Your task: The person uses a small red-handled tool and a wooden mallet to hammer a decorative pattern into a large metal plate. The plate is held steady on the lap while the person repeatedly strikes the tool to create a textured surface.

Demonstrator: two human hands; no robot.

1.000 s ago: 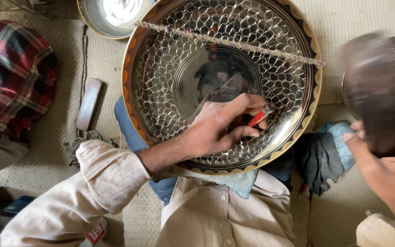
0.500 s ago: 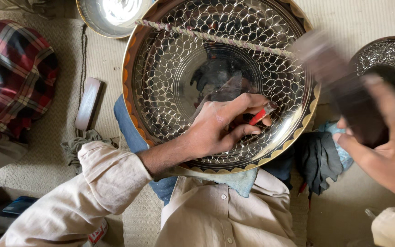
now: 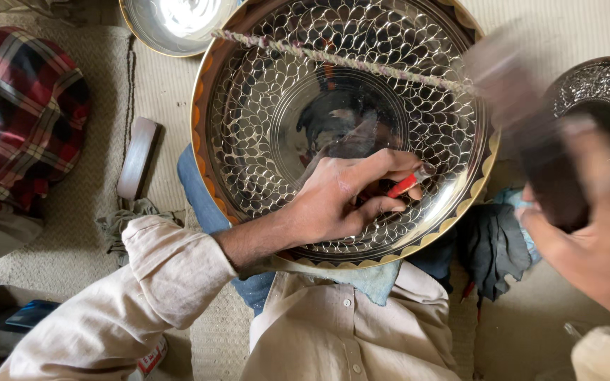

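A large engraved metal plate (image 3: 262, 141) is propped on the lap. A red-tipped tool (image 3: 405, 185) is pinched against its lower right rim by the left hand (image 3: 340, 201). A blurred dark mallet (image 3: 531, 141) is gripped by the right hand (image 3: 594, 233).

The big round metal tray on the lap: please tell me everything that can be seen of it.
The metal tray is large, round and shiny, silver-coloured, with a smooth mirror-like centre and a wide band engraved in a scale or petal pattern. Its raised rim shows a dark border with orange-gold marks. It lies tilted on the person's lap, face up. A twisted cord stretches across its upper part. The left hand rests on its lower part, holding a small red-tipped tool against the engraved band. The right hand is off its right edge, blurred.
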